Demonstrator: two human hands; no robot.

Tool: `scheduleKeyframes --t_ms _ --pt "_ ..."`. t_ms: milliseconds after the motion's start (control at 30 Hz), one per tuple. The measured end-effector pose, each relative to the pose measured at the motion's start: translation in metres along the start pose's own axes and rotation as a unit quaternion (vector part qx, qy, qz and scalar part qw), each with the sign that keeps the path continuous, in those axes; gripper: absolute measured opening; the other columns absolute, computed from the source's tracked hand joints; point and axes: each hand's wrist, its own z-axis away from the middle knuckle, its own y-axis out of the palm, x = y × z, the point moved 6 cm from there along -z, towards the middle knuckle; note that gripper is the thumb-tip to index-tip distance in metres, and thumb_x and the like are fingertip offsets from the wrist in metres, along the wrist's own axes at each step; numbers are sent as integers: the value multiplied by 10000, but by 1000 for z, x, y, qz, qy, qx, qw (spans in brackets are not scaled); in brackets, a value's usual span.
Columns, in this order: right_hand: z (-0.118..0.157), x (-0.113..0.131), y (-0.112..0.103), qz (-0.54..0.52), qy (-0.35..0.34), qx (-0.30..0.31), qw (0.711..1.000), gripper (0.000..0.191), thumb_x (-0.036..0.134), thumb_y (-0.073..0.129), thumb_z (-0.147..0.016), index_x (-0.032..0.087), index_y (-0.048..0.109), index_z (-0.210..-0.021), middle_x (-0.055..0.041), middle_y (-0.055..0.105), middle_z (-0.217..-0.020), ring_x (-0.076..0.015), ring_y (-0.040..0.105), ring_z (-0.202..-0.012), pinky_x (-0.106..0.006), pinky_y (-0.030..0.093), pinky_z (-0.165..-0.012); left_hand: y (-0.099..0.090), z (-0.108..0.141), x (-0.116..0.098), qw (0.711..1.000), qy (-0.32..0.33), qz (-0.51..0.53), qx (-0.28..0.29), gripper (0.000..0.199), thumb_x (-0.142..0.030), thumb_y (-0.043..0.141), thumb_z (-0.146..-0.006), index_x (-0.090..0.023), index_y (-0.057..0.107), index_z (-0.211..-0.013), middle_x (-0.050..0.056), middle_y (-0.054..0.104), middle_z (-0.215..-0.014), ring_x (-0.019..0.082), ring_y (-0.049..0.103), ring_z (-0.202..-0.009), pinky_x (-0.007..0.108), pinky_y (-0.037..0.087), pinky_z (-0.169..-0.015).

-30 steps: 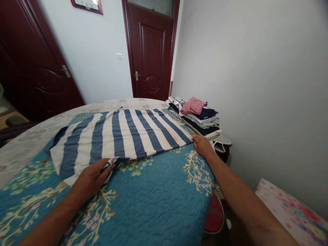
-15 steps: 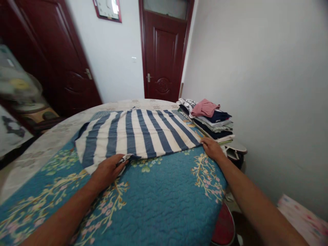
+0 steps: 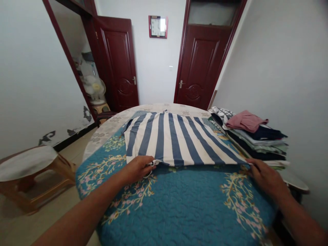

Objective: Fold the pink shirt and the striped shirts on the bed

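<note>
A blue-and-white striped shirt (image 3: pixel 166 140) lies spread over the blue floral quilted cover (image 3: pixel 189 201) on the table. My left hand (image 3: pixel 139 167) pinches the shirt's near edge left of the middle, where the cloth bunches slightly at the fingers. At the near right corner, the fingers of my right hand (image 3: pixel 266 176) are closed on the hem. Between both hands the near edge runs fairly straight. Some of the cloth at each grip is hidden by the fingers.
At the right stands a stack of folded clothes (image 3: pixel 258 140) with a pink garment (image 3: pixel 247 121) on top. A patterned pale tablecloth (image 3: pixel 98 136) shows around the quilt. A stool (image 3: pixel 28 164) stands at the left, and a wall (image 3: pixel 294 68) rises close on the right.
My view has turned to the left, bringing the stool and open doorway into sight. Both hands keep their grips, and the shirt's near edge looks straighter and more stretched.
</note>
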Motion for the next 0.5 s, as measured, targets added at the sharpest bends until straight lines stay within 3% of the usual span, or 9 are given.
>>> scheduleKeyframes --t_ms 133,333,500 --pt "13 1 -16 7 -31 5 999 340 542 552 -846 344 729 -1058 -174 774 -1145 -393 749 -1044 -586 575 -924 7 23 -9 999 -17 -15 47 280 -414 535 -1048 -237 718 -931 28 709 -845 196 632 -779 294 419 -711" --pt "48 -23 -31 -19 -64 37 997 316 628 563 -911 451 736 -1109 -213 749 -1249 -324 738 -1144 -526 519 -1058 15 58 -30 994 -46 -2 100 214 -415 582 -1030 -283 748 -1010 28 755 -972 218 674 -901 298 450 -790" --pt "42 -25 -36 -26 -71 65 995 379 696 594 -887 418 777 -1069 -243 752 -1209 -333 750 -1103 -546 530 -1035 6 55 -36 988 -54 15 145 255 -441 556 -1047 -273 729 -965 11 734 -916 200 663 -861 288 437 -769"
